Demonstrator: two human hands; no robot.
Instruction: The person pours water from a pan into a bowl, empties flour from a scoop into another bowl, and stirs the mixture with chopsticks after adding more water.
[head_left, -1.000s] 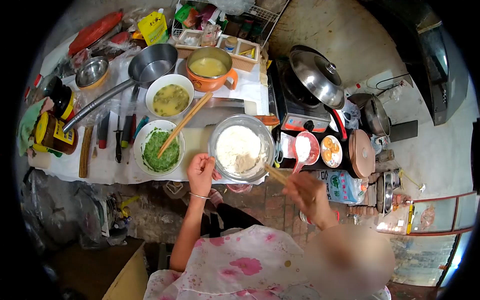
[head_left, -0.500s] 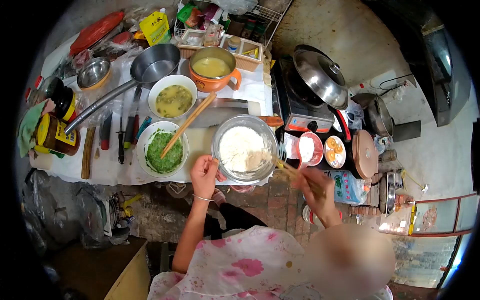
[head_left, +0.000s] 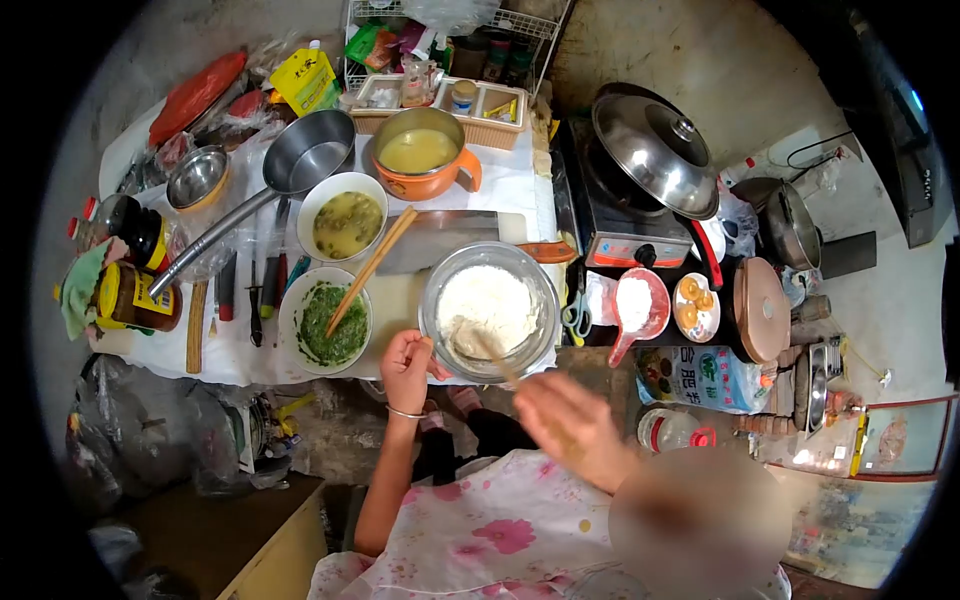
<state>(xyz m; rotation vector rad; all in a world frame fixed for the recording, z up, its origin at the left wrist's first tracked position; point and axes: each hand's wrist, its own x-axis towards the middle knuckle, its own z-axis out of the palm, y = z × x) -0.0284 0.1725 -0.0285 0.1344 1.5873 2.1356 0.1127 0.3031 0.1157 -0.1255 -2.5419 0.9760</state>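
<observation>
A metal mixing bowl (head_left: 546, 330) with white flour (head_left: 487, 305) inside stands near the table's front edge. My left hand (head_left: 404, 368) is closed at the bowl's lower left rim, thumb and fingers pinching the edge. My right hand (head_left: 575, 425), slightly blurred, grips chopsticks (head_left: 497, 361) whose tips are in the flour, where a patch looks clumped. To the left sits a white bowl of chopped greens (head_left: 330, 322), with another pair of chopsticks (head_left: 375, 265) leaning in it. Behind that is a bowl of yellowish liquid with dark bits (head_left: 348, 222).
A cleaver (head_left: 440, 240) lies behind the mixing bowl. An orange pot (head_left: 418, 155) and a long-handled saucepan (head_left: 310, 155) stand further back. To the right are a lidded wok (head_left: 655, 150) on a stove, a red scoop of white powder (head_left: 640, 305) and a dish with egg yolks (head_left: 694, 308).
My right hand has swung left and down, bringing the chopsticks from the bowl's right side to its lower middle. My left hand stays at the rim. The camera view has shifted slightly.
</observation>
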